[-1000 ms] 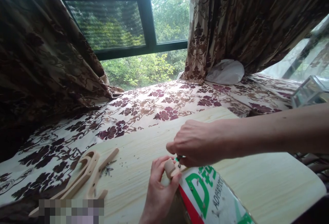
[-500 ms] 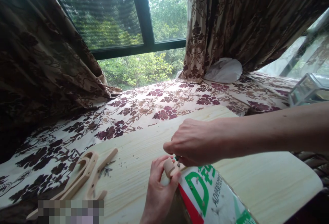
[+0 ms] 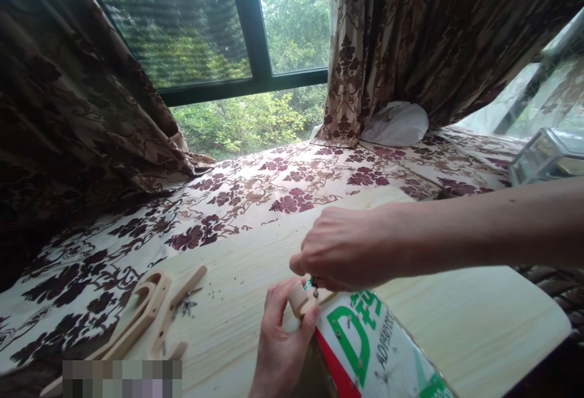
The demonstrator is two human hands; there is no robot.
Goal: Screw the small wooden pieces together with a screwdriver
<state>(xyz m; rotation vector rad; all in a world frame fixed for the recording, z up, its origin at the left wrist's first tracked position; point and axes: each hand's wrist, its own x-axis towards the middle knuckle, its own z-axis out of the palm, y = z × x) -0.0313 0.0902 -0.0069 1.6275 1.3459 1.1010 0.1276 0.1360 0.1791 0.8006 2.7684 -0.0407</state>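
A small pale wooden piece with a round end (image 3: 298, 299) is pinched between the thumb and fingers of my left hand (image 3: 285, 331), at the top end of a white, green and red printed tin (image 3: 365, 349). Above it, my right hand (image 3: 344, 249) is closed, palm down, around a small tool (image 3: 314, 285) whose thin metal tip points down at the wood; most of the tool is hidden by the hand.
Curved wooden parts (image 3: 141, 313) and a small pile of screws (image 3: 186, 305) lie on the left of the pale board (image 3: 232, 252). Behind are patterned cloth (image 3: 292, 173), a white bag (image 3: 396, 124) and, far right, a clear box (image 3: 542, 154).
Both hands keep nearly the same places and grips. My right hand has turned slightly and sits a little higher; the whole view has shifted slightly.
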